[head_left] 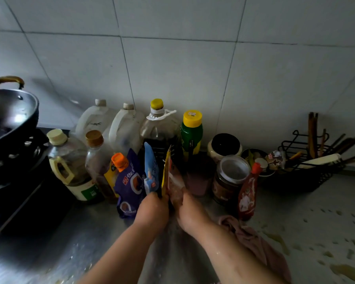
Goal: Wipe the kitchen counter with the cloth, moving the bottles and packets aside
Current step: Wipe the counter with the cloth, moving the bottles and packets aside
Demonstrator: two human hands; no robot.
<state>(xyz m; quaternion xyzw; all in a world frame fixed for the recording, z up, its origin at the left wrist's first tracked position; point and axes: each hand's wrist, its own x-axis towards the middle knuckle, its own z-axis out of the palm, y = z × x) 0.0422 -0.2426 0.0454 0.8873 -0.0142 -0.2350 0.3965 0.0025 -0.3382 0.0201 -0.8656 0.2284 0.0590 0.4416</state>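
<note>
My left hand (153,210) pinches the lower edge of a yellow packet (166,171) that stands upright on the steel counter (94,238). My right hand (190,212) grips a pinkish clear packet (175,181) pressed against the yellow one. A blue packet (151,169) and a purple spouted pouch with an orange cap (129,181) stand just left of them. The pink cloth (254,242) lies crumpled on the counter under my right forearm. Several bottles line the wall behind, among them a dark oil bottle with a yellow cap (160,128) and a green bottle (191,134).
A wok (10,115) sits on the stove at left. Jars (231,177) and a red sauce bottle (248,193) stand right of the packets. A black wire rack with chopsticks (307,160) is at far right. Yellowish spills (279,240) dot the counter's right side.
</note>
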